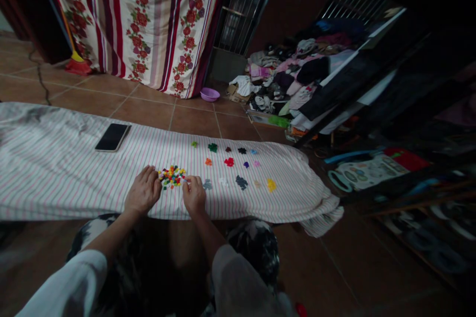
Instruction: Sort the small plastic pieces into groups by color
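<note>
A loose pile of small mixed-colour plastic pieces [172,177] lies on the striped cloth between my hands. My left hand [144,190] rests on the cloth at the pile's left edge, back up, fingers loosely bent against the pieces. At the pile's right edge, my right hand [194,197] is closed in a pinch; what its fingertips hold is too small to make out. To its right, single-colour heaps are laid out in rows, among them grey pieces [207,184], white pieces [223,182], dark grey pieces [241,182], red pieces [229,162] and yellow pieces [271,185].
The striped cloth [67,173] covers a long low surface, and a phone [112,137] lies on its far left part. Beyond are a floral curtain [148,20], a purple basin [210,94] and a heap of clothes [290,72]. A shelf with objects stands at right.
</note>
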